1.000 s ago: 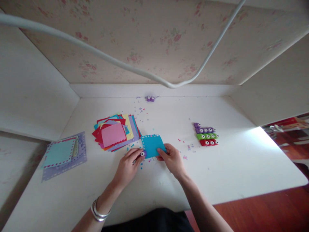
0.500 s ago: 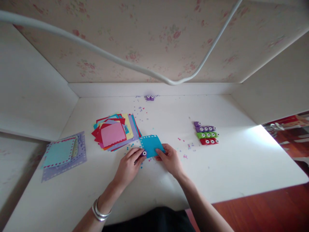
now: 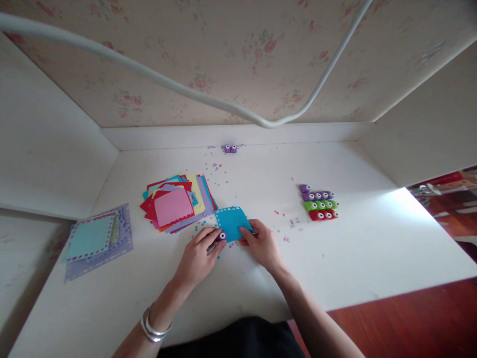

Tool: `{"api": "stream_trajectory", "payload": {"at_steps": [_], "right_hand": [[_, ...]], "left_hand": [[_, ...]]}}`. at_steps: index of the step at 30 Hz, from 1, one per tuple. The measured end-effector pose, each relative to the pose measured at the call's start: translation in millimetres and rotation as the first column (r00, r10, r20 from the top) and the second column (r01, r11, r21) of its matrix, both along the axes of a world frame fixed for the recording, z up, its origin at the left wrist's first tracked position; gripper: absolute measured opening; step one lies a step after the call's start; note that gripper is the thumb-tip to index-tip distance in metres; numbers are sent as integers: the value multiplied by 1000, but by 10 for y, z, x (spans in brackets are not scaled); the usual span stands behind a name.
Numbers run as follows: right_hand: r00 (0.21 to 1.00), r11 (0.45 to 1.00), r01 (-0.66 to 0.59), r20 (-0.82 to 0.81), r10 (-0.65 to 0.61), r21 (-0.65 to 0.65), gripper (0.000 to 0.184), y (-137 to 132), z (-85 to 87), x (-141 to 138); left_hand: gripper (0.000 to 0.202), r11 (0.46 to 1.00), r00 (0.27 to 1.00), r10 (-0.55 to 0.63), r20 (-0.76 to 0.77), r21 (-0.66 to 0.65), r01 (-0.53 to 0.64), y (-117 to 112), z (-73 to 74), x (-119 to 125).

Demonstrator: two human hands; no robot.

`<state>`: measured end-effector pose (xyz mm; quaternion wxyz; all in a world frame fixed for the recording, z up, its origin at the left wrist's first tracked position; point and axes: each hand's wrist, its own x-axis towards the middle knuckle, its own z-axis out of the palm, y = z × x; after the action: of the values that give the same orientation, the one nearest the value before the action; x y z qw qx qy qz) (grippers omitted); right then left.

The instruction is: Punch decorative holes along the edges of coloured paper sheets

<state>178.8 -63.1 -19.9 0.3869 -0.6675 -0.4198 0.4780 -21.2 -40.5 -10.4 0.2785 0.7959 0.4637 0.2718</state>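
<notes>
My left hand [image 3: 198, 254] pinches a small purple paper punch [image 3: 221, 236] against the near left edge of a blue paper square [image 3: 231, 222]. The square's far and left edges carry a row of punched holes. My right hand [image 3: 262, 242] grips the square's near right edge, fingers curled on it. Both hands rest on the white table [image 3: 372, 248], close together. A silver bangle sits on my left wrist.
A fanned pile of coloured paper squares [image 3: 175, 204] lies left of the hands. A punched stack [image 3: 97, 237] sits at the far left edge. Rows of purple, green and red punches [image 3: 319, 203] stand right. Two purple punches [image 3: 230, 148] sit by the back wall. Paper bits are scattered about.
The hands, punch and blue square hold almost the same place; the square has shifted slightly left under the punch. The view has tilted a little.
</notes>
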Motion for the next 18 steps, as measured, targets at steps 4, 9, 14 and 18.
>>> {"api": "stream_trajectory", "payload": {"at_steps": [4, 9, 14, 18], "right_hand": [[1000, 1000, -1, -7, 1, -7, 25, -1, 1, -3], [1000, 1000, -2, -3, 2, -1, 26, -5, 4, 0], [1000, 1000, 14, 1, -14, -7, 26, -28, 16, -13], [999, 999, 37, 8, -37, -14, 26, -55, 25, -33]], "left_hand": [[22, 999, 999, 33, 16, -19, -32, 29, 73, 40], [20, 995, 998, 70, 1, -77, -70, 100, 129, 69], [21, 993, 998, 55, -2, -104, -55, 131, 159, 70], [20, 994, 998, 58, 36, -91, -55, 123, 162, 72]]}}
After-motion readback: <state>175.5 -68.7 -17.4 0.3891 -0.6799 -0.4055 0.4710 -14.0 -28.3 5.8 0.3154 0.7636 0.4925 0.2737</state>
